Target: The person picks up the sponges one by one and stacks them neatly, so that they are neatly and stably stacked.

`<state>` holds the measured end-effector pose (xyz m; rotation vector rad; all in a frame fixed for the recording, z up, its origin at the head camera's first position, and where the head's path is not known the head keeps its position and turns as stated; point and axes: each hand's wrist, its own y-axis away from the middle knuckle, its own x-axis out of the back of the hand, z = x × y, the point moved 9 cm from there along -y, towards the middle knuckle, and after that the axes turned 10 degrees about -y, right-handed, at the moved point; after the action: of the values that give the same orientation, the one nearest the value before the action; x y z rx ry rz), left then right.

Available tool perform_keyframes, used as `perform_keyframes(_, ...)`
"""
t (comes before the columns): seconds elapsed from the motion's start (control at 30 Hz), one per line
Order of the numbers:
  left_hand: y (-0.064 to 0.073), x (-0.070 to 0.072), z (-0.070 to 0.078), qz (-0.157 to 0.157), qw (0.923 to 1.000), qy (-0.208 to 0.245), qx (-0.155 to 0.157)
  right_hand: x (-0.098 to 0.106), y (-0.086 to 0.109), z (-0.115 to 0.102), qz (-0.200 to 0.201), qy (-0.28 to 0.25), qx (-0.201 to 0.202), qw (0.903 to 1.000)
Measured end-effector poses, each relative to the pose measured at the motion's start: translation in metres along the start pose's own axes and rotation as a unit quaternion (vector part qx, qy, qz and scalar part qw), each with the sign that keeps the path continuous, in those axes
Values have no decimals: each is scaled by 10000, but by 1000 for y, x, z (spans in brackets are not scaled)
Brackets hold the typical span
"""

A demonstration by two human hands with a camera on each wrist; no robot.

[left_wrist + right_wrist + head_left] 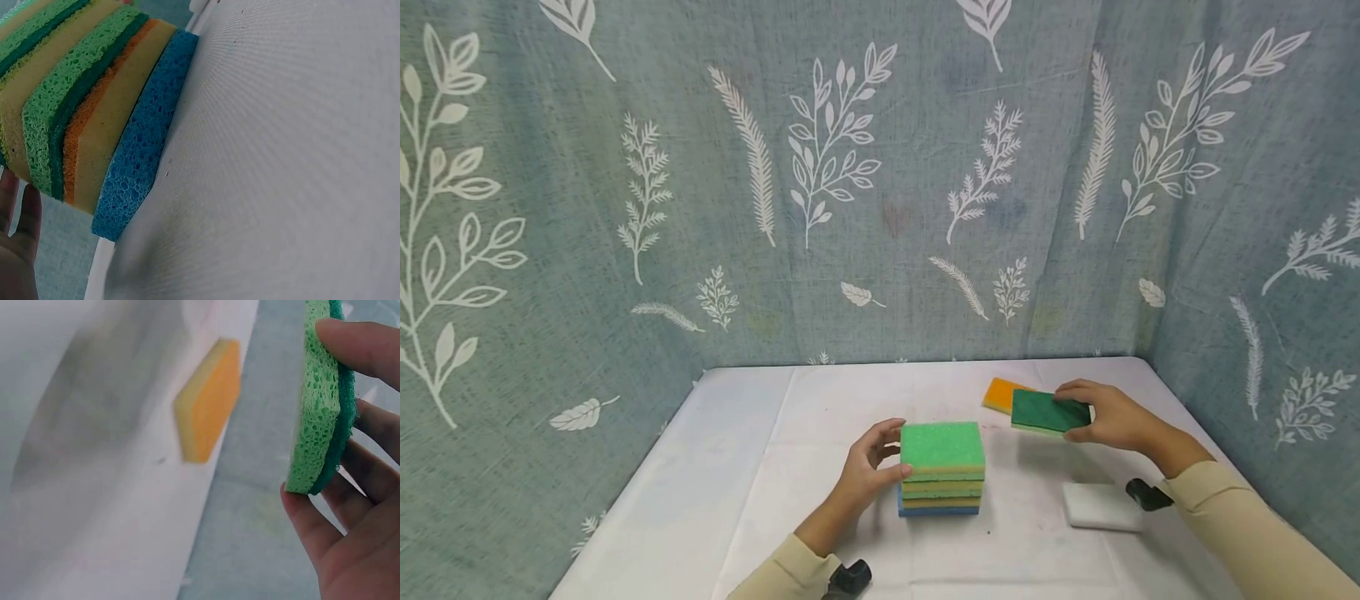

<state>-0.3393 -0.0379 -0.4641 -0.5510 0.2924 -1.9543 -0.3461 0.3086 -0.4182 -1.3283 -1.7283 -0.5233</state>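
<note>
A stack of sponges (942, 450) stands on the white table, with green layers above and a blue sponge (150, 134) at the bottom. At its left side, my left hand (871, 467) steadies the stack, thumb at the front and fingers toward the back. Above the table to the right, my right hand (1108, 417) grips a green sponge (1047, 411) by its right end, dark scouring side up. The right wrist view shows thumb and fingers around this sponge (319, 406), off the table. Behind it lies an orange-and-yellow sponge (1000, 393).
A white block-like object (1101, 507) lies on the white table (820, 400), below the right forearm. Grey-green cloth (880, 208) with white leaf prints hangs behind the table and along both sides.
</note>
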Motion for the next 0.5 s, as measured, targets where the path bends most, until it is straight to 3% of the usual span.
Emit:
perform_keyframes(0.27, 1, -1, 24, -99, 9999, -54, 61, -1, -4, -30, 16, -84, 363, 9993)
perform_keyframes(0.5, 0, -2, 17, -52, 9999, -110, -13, -2, -5, -49, 242, -24, 740, 9970)
